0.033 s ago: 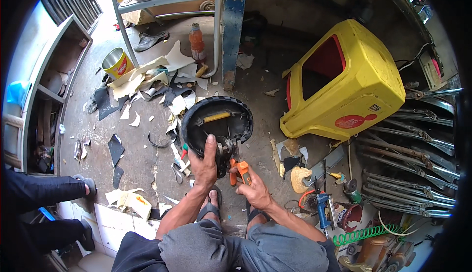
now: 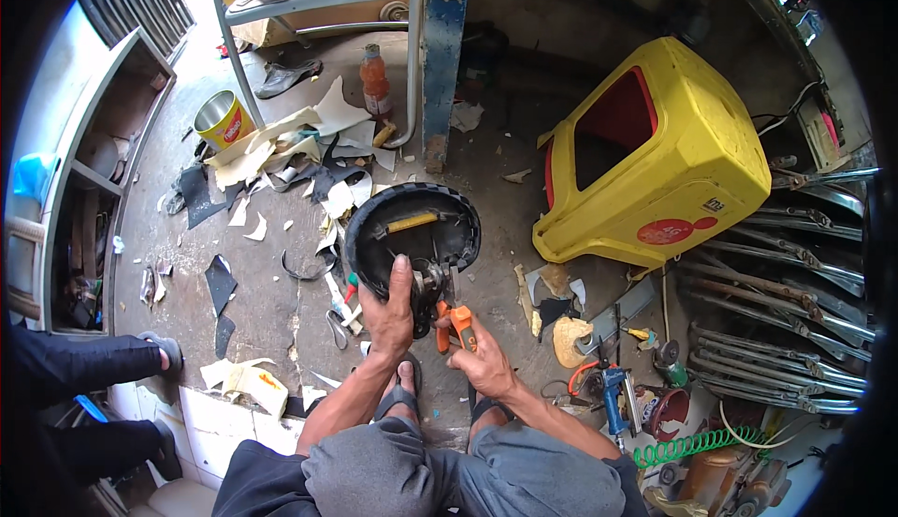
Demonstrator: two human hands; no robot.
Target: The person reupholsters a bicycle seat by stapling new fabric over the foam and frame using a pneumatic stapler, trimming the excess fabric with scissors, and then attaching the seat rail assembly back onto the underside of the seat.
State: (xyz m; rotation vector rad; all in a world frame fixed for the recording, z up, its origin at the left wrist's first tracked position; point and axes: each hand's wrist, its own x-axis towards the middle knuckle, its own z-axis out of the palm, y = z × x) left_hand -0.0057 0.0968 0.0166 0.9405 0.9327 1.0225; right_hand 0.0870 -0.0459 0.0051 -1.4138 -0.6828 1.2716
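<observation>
A black bicycle saddle [image 2: 369, 221] is turned underside up in front of me, with a yellow bar [image 2: 412, 222] across its hollow and metal clamp parts at its near end. My left hand [image 2: 389, 316] grips the saddle's near end, thumb on top. Orange-handled pliers [image 2: 459, 319] are held in my right hand [image 2: 484, 360], fingers wrapped round the handles. The jaws are up against the saddle's near right edge, beside the clamp; exactly what they bite on is too small to tell.
Scraps of foam and black sheet [image 2: 271, 157] litter the floor ahead, beside a yellow can [image 2: 223, 122] and an orange bottle [image 2: 374, 82]. A large yellow plastic housing [image 2: 655, 152] lies right, near stacked metal tubes [image 2: 776, 283]. A blue air tool [image 2: 614, 391] and green coiled hose [image 2: 697, 444] are at lower right. Another person's legs [image 2: 103, 367] are left.
</observation>
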